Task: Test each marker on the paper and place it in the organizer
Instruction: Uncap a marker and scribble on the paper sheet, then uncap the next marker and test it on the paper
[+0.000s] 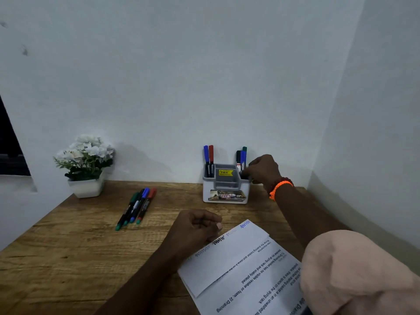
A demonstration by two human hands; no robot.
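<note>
1. Curled fingers on my right hand (263, 169) sit at the right-hand compartment of the organizer (225, 192), fingertips down at its rim beside the markers standing there; I cannot tell whether they pinch one of those markers or only touch the rim.
2. My left hand (195, 230) rests in a loose fist on the upper left edge of the paper (238, 269), fingers folded in and holding nothing that I can see.
3. On the paper's folded flap I see a row of short zigzag test marks, black and blue among them.
4. Two markers, blue and red (208, 159), stand upright in the organizer's left compartment; a cluster with black, blue and green caps (241, 156) stands in the right one, and the grey middle section carries a yellow price sticker.
5. Four loose markers (136, 208) lie side by side on the wooden table (68, 246), well left of the organizer.
6. A white flower pot (86, 169) stands against the wall at the far left.
</note>
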